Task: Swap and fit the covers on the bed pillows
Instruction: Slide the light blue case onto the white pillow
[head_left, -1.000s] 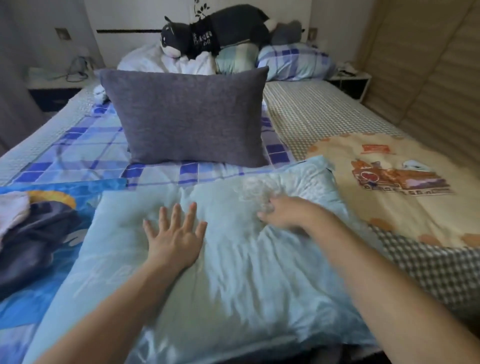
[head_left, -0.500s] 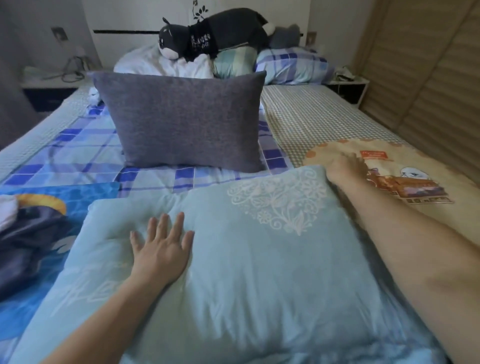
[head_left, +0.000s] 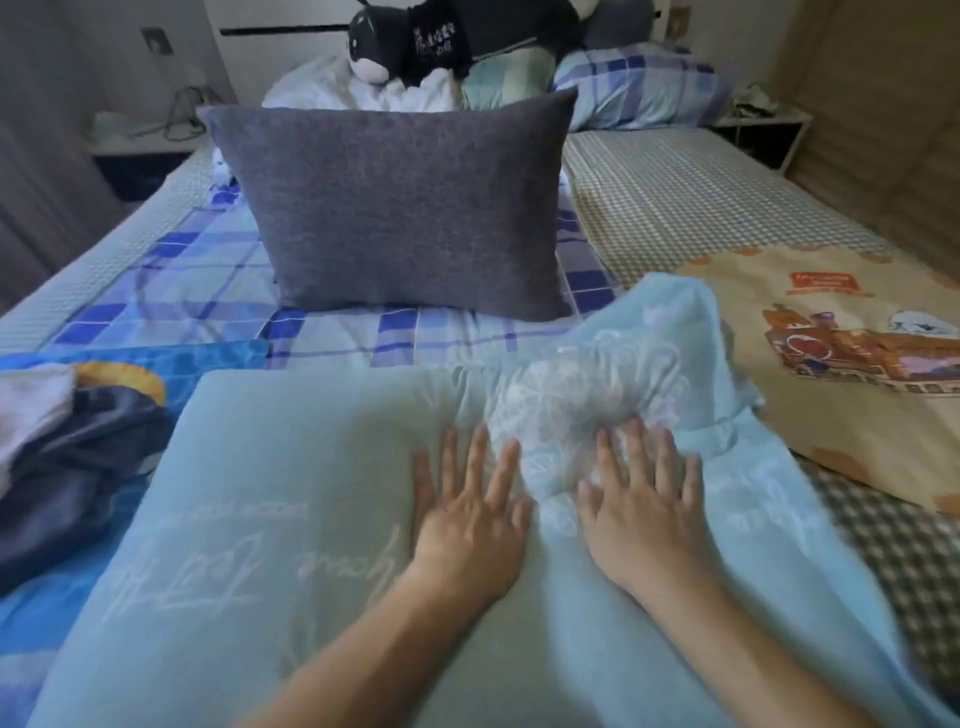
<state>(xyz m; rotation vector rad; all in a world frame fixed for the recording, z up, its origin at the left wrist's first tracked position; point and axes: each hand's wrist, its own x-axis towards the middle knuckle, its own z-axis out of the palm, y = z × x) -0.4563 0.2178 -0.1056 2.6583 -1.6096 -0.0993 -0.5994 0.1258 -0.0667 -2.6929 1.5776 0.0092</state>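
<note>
1. My left hand (head_left: 467, 512) lies flat on the light blue pillow (head_left: 270, 493), fingers straight and spread, palm down, gripping nothing.
2. My right hand (head_left: 641, 512) lies beside it, also flat and spread, its fingertips pushing into a bunched ridge of the cover where the white lace pattern (head_left: 582, 400) is crumpled.
3. The pillow sits across the near end of the bed (head_left: 701, 192), close to the foot edge and right under me. Its far right corner is rucked up and reaches toward the cartoon-print pillow (head_left: 852, 364) at the bed's right edge.
4. The grey pillow (head_left: 400, 208) stands upright just beyond, near the middle of the bed, apart from the blue one.
5. I judge the blue pillow light and very soft: it dents under my palms and the cover wrinkles freely. It should not break or hurt anything if dropped.
6. The cover looks thin and slightly smooth, so flat palms may slide over it rather than drag it. To shift the fabric I would pinch it, not press.
7. The best hold seems to be the loose bunched cloth by the far right corner, where there is slack to grasp. The filled left part offers only a taut face.
8. For lifting the whole pillow, I would take two corners or the two short edges, since the middle just sags.
9. I cannot see the cover's opening, so I cannot tell which edge it is on.
</note>
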